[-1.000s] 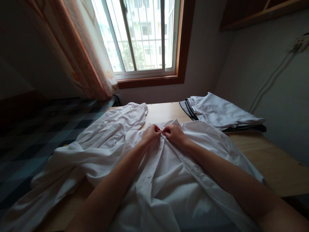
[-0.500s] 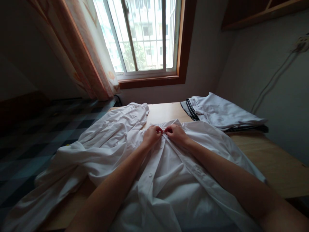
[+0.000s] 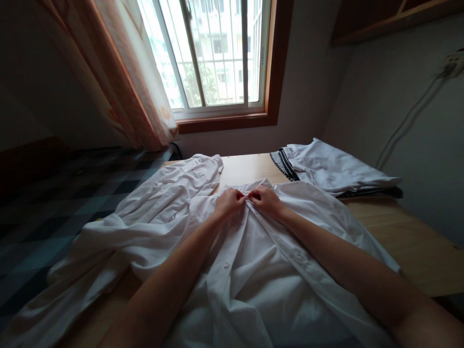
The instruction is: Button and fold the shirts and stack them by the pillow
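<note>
A white button-up shirt (image 3: 264, 285) lies spread over the table, its front edges parted below the collar end. My left hand (image 3: 230, 202) pinches one front edge of it near the top. My right hand (image 3: 266, 200) pinches the other edge, and the fingertips of both hands almost meet. What exactly sits between the fingertips is too small to make out. A white button (image 3: 226, 264) shows on the left front strip, nearer to me. To the left, more rumpled white cloth (image 3: 163, 200) spreads across the table and over its side.
Folded white clothing with black striped trim (image 3: 337, 166) lies at the back right of the wooden table (image 3: 406, 241). A bed with a checked cover (image 3: 32, 232) stands on the left. Behind are a window (image 3: 213, 58) and a curtain (image 3: 126, 77); a cord (image 3: 406, 123) hangs at right.
Both hands stay at the same place on the shirt, with only a slight shift of the fingers. The camera view has moved very slightly.
</note>
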The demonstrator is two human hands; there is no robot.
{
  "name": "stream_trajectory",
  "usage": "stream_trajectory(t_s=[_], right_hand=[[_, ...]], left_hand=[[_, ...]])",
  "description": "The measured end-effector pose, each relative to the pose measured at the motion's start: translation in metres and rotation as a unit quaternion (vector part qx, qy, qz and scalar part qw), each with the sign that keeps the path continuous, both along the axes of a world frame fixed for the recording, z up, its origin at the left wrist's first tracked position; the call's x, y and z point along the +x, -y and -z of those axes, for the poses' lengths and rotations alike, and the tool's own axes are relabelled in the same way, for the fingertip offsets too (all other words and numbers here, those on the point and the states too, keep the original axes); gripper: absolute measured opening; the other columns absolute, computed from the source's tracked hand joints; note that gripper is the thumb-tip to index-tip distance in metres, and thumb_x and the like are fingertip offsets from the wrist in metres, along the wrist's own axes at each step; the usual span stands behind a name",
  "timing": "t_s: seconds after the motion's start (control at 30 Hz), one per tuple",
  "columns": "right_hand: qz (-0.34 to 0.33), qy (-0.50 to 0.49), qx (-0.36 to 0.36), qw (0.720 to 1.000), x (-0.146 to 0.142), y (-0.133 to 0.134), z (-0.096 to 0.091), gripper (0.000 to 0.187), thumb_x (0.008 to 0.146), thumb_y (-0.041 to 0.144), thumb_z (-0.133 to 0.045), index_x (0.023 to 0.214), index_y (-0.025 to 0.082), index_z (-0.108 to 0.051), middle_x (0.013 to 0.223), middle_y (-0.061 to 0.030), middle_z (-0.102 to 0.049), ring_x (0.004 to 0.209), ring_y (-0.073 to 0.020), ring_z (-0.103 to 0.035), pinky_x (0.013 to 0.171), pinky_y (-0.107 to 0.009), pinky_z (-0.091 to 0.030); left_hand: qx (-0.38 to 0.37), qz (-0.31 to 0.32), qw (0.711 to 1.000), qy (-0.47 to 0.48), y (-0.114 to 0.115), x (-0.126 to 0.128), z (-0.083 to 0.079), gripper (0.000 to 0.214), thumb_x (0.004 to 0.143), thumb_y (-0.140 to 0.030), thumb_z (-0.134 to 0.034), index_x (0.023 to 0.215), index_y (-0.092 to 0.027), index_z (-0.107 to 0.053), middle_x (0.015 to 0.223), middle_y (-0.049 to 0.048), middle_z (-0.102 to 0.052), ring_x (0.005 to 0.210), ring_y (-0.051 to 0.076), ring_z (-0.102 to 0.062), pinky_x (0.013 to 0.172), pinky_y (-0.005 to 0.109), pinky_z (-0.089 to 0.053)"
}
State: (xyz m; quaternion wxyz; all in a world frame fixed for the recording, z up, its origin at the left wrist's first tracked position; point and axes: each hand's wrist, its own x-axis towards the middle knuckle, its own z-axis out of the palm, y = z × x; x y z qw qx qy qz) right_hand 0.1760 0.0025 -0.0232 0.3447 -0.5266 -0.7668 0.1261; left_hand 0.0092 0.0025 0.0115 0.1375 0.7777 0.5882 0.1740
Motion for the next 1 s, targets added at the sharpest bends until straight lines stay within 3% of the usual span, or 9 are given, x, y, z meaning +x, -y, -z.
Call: stream_trajectory(t_s=[0.27,0.5,0.8,1.0], right_hand=[[-0.026,-0.012,-0.013,1.0,0.003,0.001,-0.004,0.013,0.081,0.011,-0.065,0.09,0.014,-0.075,0.079,-0.004,-0.069,0.072,-0.0152,-0.06,0.069,-0.026,-0.046],[-0.064,0.076,0.063,0.993,0.002,0.018,-0.007,0.016,0.089,0.012,-0.06,0.096,0.016,-0.073,0.093,-0.0075,-0.067,0.079,-0.0158,-0.06,0.076,-0.027,-0.046],[-0.11,0.179,0.108,0.972,0.004,0.024,-0.013,0.027,0.098,0.021,-0.053,0.083,0.018,-0.075,0.083,-0.0058,-0.065,0.081,-0.0168,-0.057,0.075,-0.026,-0.044],[-0.125,0.135,0.106,0.977,0.01,0.021,-0.01,0.021,0.094,0.02,-0.057,0.087,0.019,-0.077,0.084,-0.0059,-0.065,0.081,-0.0166,-0.058,0.075,-0.027,-0.046]], left_hand=[[0.02,-0.008,0.999,-0.043,0.0,0.006,-0.001,0.025,0.091,-0.038,-0.06,0.095,-0.018,-0.075,0.106,0.0097,-0.071,0.097,0.022,-0.065,0.082,0.029,-0.048],[0.022,-0.021,0.999,-0.011,-0.004,0.004,0.004,0.022,0.089,-0.032,-0.061,0.094,-0.018,-0.077,0.102,0.0088,-0.07,0.1,0.022,-0.063,0.091,0.029,-0.047],[0.019,-0.016,0.999,0.043,-0.016,-0.002,0.015,0.023,0.084,-0.035,-0.063,0.074,-0.018,-0.075,0.08,0.0051,-0.066,0.091,0.021,-0.061,0.082,0.029,-0.048],[0.015,0.001,0.997,0.075,-0.022,-0.004,0.019,0.023,0.08,-0.034,-0.064,0.065,-0.019,-0.071,0.061,0.0015,-0.06,0.081,0.021,-0.061,0.074,0.028,-0.048]])
